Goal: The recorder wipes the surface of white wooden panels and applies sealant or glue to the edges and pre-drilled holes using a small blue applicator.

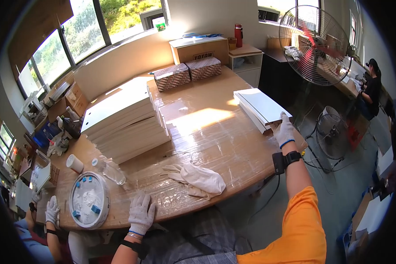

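Note:
My right hand (284,132), in a white knit glove with a blue cuff, is closed on the near right corner of a white panel (262,105). That panel lies on top of a low stack at the table's right edge. Flat on the table's front edge rests my left hand (141,212), gloved too, fingers stretched out and nothing in them. Just right of it lies a crumpled white cloth with loose gloves (198,179). Left of it stands a round white tray (106,207) holding white powder or paste and several small blue blocks.
A tall stack of white panels (127,119) fills the table's left middle. Clear bottle (111,170) and white cup (75,163) stand near the tray. Wrapped bundles (174,77) sit at the back. A co-worker's gloved hand (52,210) is at far left; a fan (314,46) stands right.

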Available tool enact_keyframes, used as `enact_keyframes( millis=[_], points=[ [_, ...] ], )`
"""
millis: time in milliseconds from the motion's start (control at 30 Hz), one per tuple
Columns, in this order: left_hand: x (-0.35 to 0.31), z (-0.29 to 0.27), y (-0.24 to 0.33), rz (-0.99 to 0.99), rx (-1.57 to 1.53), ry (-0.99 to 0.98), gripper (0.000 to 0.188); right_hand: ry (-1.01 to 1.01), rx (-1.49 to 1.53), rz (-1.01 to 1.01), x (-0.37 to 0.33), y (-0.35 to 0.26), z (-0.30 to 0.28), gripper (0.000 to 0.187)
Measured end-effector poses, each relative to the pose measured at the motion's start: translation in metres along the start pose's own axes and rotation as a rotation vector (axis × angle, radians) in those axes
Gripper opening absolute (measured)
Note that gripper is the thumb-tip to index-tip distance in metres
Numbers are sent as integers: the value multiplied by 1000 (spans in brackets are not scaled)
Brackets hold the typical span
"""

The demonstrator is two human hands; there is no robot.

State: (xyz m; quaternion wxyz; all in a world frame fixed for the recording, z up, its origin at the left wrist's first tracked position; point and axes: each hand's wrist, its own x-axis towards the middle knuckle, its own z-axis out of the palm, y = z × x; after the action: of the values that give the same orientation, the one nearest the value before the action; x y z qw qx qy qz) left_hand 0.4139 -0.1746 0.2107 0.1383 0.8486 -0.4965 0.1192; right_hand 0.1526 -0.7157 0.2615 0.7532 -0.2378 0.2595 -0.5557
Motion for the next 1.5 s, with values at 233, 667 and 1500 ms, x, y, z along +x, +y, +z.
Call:
enact_keyframes(
  millis=[233,667,1500],
  points=[
    [5,-7,7,-29,-57,42,39,56,-13,-35,70,20,-30,28],
    [13,2,4,15,-127,21,39,32,-1048,-374,127,7,-112,36],
    [5,-7,4,-82,-131,28,37,291,-855,62,59,20,4,58]
  ],
)
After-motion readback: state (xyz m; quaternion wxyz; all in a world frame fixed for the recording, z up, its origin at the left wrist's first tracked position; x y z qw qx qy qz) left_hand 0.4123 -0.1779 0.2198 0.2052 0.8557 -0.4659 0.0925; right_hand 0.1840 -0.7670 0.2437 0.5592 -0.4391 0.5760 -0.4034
